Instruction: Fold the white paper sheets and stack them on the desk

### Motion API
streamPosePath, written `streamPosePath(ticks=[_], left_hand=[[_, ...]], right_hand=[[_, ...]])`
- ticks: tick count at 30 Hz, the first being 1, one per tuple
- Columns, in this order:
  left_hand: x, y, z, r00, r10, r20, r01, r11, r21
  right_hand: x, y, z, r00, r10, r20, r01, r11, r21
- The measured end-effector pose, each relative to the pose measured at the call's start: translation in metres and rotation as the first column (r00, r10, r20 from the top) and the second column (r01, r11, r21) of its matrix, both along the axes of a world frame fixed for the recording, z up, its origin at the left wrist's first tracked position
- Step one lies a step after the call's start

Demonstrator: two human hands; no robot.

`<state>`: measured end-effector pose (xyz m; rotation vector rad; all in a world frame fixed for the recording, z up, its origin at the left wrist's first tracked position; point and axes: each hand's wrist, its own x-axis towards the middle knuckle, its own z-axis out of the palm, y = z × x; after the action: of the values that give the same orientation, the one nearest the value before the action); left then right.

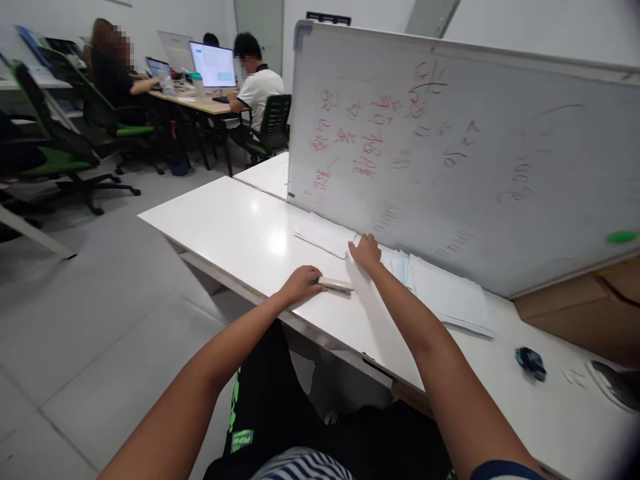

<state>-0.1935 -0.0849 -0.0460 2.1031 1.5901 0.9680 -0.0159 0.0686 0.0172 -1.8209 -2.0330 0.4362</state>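
Note:
My left hand [301, 283] is closed round the near end of a pale stapler [336, 285], which lies on the white table. Farther back, my right hand [367, 252] is at the right end of a small stack of white paper sheets [324, 235], with its fingers bent over the edge. Part of that edge is hidden by the hand. To the right of my right wrist lies a thicker pile of paper [450, 293], with light blue sheets [401, 268] at its left side.
A whiteboard [465, 153] with red writing stands along the back of the table [215, 213]. At the right are a dark blue crumpled item [531, 363], a round dark object [613, 387] and a cardboard box [575, 307]. People sit at a desk [200, 103] beyond.

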Motion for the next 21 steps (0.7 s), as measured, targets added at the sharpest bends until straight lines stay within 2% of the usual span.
streamPosePath(ticks=[2,4,7,10,12,15,21], left_hand=[[-0.001,-0.001,0.001,1.000,0.015,0.000,-0.015,1.000,-0.011],[-0.002,-0.001,0.003,1.000,0.022,-0.006,-0.022,0.999,-0.031],[-0.002,-0.001,0.004,1.000,0.017,-0.014,-0.018,0.998,-0.067],[-0.001,0.000,0.004,0.998,0.054,-0.029,-0.057,0.995,-0.086],[0.000,0.001,0.005,0.996,0.070,-0.053,-0.075,0.993,-0.091],[0.003,0.001,0.008,0.993,0.081,-0.080,-0.089,0.991,-0.095],[0.007,-0.003,0.014,0.990,0.094,-0.101,-0.104,0.989,-0.101]], right_hand=[[0.042,-0.018,-0.002,0.993,0.073,0.094,-0.080,0.994,0.069],[0.095,-0.039,-0.008,0.975,0.085,0.205,-0.121,0.978,0.168],[0.175,-0.075,-0.025,0.966,-0.073,0.247,-0.005,0.953,0.303],[0.231,-0.102,-0.046,0.956,-0.203,0.214,0.137,0.948,0.286],[0.247,-0.111,-0.059,0.952,-0.253,0.173,0.209,0.948,0.241],[0.250,-0.114,-0.072,0.950,-0.281,0.136,0.243,0.939,0.245],[0.247,-0.112,-0.081,0.954,-0.282,0.099,0.241,0.922,0.302]])
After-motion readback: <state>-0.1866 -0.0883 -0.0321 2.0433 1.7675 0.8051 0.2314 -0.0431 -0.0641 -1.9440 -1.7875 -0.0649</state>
